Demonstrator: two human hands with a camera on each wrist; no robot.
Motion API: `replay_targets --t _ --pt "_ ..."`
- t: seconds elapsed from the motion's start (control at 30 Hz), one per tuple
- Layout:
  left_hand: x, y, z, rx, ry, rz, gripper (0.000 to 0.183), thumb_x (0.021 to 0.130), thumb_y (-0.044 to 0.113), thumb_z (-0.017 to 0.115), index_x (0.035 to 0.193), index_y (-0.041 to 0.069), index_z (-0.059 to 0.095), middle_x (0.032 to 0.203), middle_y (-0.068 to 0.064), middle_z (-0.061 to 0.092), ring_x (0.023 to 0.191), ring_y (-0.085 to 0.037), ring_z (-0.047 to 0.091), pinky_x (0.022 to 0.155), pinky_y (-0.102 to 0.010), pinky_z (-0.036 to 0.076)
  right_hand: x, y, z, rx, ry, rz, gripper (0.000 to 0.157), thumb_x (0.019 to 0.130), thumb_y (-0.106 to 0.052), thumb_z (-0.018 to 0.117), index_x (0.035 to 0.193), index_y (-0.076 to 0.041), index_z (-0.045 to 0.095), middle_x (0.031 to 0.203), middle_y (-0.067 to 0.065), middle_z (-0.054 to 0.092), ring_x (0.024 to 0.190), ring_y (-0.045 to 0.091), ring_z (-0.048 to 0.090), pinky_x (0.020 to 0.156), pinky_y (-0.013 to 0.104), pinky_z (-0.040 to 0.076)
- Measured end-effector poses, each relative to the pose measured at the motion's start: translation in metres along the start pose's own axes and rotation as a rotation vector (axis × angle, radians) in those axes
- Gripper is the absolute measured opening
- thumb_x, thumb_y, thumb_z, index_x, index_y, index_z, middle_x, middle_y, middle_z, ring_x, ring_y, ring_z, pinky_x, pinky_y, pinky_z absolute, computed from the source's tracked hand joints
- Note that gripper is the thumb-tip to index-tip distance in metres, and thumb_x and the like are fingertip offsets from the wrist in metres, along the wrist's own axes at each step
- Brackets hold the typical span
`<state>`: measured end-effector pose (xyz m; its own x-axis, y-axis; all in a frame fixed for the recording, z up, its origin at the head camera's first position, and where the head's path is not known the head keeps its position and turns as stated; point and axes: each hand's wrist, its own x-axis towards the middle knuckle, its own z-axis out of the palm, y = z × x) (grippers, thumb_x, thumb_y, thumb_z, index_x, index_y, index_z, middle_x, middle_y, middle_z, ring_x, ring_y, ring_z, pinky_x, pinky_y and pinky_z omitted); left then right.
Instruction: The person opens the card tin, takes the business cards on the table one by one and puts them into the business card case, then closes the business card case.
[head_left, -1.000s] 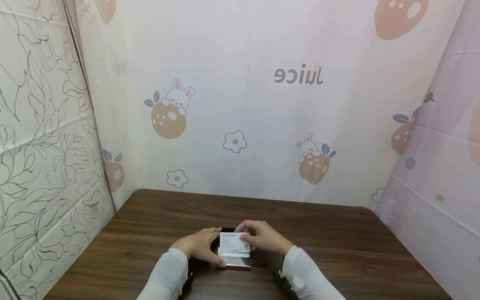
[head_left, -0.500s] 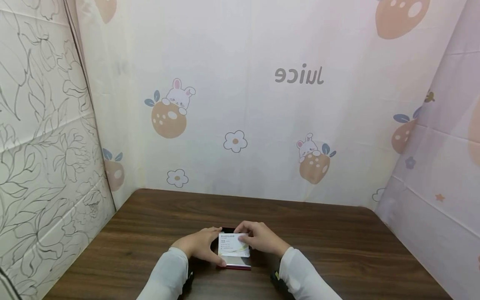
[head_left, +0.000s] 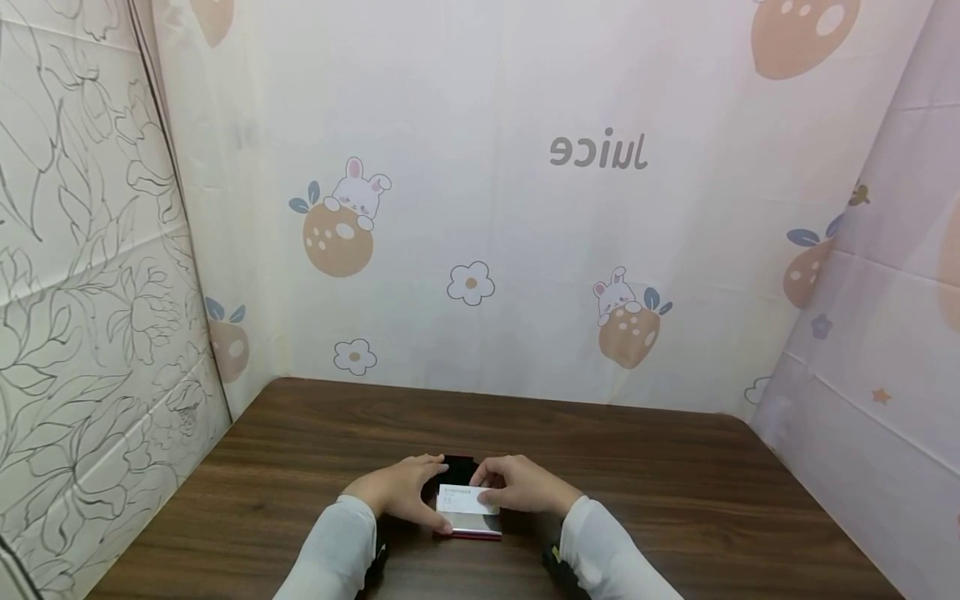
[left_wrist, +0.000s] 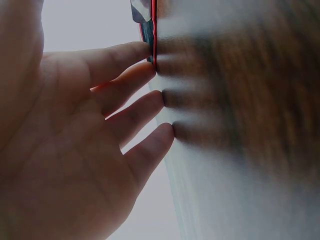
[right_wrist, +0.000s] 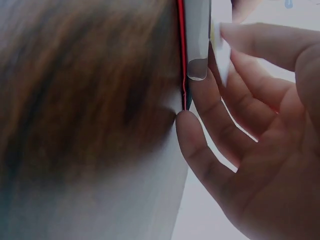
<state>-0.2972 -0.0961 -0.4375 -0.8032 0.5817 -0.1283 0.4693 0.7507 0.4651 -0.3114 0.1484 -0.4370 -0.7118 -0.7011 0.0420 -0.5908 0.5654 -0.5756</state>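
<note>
A flat card case lies near the table's front, with a silver part point(head_left: 476, 524) on the near side, a black part point(head_left: 459, 469) on the far side and a red rim point(left_wrist: 154, 30). My left hand point(head_left: 401, 490) rests along its left side, thumb at the near corner and fingertips at the far edge. In the left wrist view those fingers are spread and nearly straight. Between thumb and fingers, my right hand point(head_left: 528, 485) pinches a white printed business card point(head_left: 459, 498) over the case. The right wrist view shows the card point(right_wrist: 223, 55) tilted beside the silver part.
The case lies on a dark wood-grain table point(head_left: 315, 417). Behind the table hangs a pale printed curtain point(head_left: 465, 208), with a floral curtain point(head_left: 90, 250) on the left and another pale one point(head_left: 885, 333) on the right.
My right hand has brought the card toward the near side and tilted it, so its face looks shorter. More of the black part shows. My left hand has stayed in place.
</note>
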Motion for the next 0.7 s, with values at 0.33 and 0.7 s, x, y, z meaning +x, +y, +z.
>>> replay_targets --t 0.33,0.7 --pt "0.0004 -0.0018 0.0014 0.008 0.006 0.011 0.096 0.066 0.065 0.069 0.14 0.01 0.041 0.149 -0.008 0.033 0.134 -0.029 0.026 0.105 -0.055 0.031 -0.0019 -0.0052 -0.0002 -0.051 -0.056 -0.003 0.011 0.085 -0.023 0.068 0.095 -0.021 0.067 0.087 -0.009 0.056 0.075 0.002 0.051 0.069 0.021 0.049" --pt "0.0006 -0.0018 0.0012 0.005 0.007 0.013 0.096 0.066 0.065 0.069 0.14 0.011 0.041 0.149 -0.007 0.033 0.134 -0.029 0.026 0.105 -0.055 0.032 -0.0098 -0.0015 -0.0043 -0.108 -0.055 0.013 0.022 0.086 -0.031 0.066 0.105 -0.019 0.066 0.088 -0.007 0.056 0.078 0.006 0.051 0.068 0.023 0.048"
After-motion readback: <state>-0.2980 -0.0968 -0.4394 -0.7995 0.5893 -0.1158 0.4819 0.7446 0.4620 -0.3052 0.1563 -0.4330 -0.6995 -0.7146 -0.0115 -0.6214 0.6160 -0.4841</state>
